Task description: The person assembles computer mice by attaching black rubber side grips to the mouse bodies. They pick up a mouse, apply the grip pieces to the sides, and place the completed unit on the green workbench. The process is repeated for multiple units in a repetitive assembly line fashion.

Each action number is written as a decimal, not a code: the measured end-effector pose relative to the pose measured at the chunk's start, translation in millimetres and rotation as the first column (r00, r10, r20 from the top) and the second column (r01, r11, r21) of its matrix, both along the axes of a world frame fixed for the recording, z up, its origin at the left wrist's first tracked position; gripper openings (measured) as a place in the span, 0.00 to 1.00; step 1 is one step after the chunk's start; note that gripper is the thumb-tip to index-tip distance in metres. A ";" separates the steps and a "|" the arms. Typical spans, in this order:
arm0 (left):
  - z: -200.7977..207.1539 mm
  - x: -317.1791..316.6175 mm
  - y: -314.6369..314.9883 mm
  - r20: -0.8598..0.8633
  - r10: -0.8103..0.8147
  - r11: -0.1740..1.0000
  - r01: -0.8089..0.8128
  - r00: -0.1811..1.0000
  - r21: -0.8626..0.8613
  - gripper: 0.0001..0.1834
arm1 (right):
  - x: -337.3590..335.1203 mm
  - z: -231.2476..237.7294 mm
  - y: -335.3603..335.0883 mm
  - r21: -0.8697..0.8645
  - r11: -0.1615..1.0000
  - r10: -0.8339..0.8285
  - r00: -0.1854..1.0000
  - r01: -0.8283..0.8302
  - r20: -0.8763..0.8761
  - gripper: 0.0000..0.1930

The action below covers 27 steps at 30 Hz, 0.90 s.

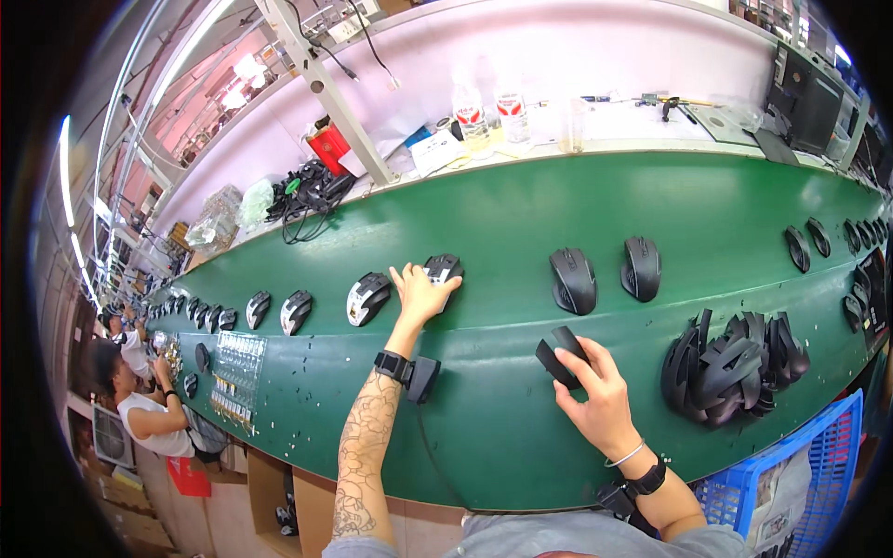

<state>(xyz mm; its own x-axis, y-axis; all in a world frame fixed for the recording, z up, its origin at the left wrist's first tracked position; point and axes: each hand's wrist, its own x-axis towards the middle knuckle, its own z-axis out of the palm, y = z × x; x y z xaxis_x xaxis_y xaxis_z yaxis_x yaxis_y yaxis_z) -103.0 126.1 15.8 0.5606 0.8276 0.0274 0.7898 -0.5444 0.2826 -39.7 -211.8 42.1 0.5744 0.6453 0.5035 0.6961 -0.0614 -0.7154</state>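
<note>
Computer mouse (pixel 446 266), grasped by the left hand (pixel 424 298), lies beyond and left of the right hand (pixel 600 392), which pinches a black mouse cover (pixel 552 365) slanting far-left to near-right.

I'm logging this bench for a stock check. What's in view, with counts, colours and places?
Worktop: 1, green, across the middle
Touched mouse: 1, black and white, centre
Black-and-white mice: 3 large ones left of centre; smaller ones beyond, uncountable
Black mice: 2, right of centre; more far right
Loose mouse cover: 1, black, centre right
Mouse-cover pile: 1, black, right; pieces uncountable
Clear blister trays: count unclear, left
Bottles: 2, clear, red labels, back shelf
Cable heap: 1, black, back left
Basket: 1, blue, lower right
Co-worker: 1 nearest, white top, far left
Left hand: 1, bare, on touched mouse
Right hand: 1, bare, holding loose cover
</note>
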 end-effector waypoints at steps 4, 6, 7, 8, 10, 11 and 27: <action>23.2 7.3 -39.7 0.290 0.003 1.000 0.001 0.957 -0.013 0.46 | 5.9 -1.9 -1.8 0.015 0.999 -0.045 0.998 0.044 0.051 0.24; 35.2 4.4 -61.1 0.450 0.111 0.983 -0.030 0.886 -0.183 0.45 | 4.2 0.9 -1.3 0.010 0.999 -0.052 0.998 0.052 0.022 0.25; 33.8 -2.2 -70.4 0.533 0.146 0.977 -0.038 0.834 -0.209 0.45 | 3.0 2.7 -0.8 0.006 0.999 -0.048 0.999 0.048 0.004 0.26; 29.9 -9.4 -77.6 0.609 0.181 0.971 -0.044 0.772 -0.233 0.45 | 2.5 4.0 0.1 0.003 0.999 -0.048 0.999 0.048 0.022 0.26; 17.8 -23.2 -89.1 0.704 0.422 0.732 0.243 0.571 -0.636 0.30 | 1.7 5.1 0.2 -0.011 0.999 -0.043 0.998 0.044 0.055 0.27; 16.6 -32.9 -95.8 0.651 0.564 0.499 0.418 0.508 -0.759 0.26 | 1.7 7.6 0.2 -0.011 0.999 -0.043 0.997 0.044 0.068 0.28; 22.6 -55.9 -169.7 0.735 0.454 0.183 0.755 0.504 -0.630 0.55 | 1.3 6.1 2.2 -0.028 0.998 -0.065 0.997 0.064 -0.036 0.35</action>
<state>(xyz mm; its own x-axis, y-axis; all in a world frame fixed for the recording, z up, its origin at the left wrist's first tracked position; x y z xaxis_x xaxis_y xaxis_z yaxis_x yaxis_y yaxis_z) -158.9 -43.5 38.3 0.8955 0.4297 -0.1163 -0.1317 0.5053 0.8529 -38.4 -209.6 48.2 0.6331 0.6197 0.4639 0.6630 -0.1248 -0.7382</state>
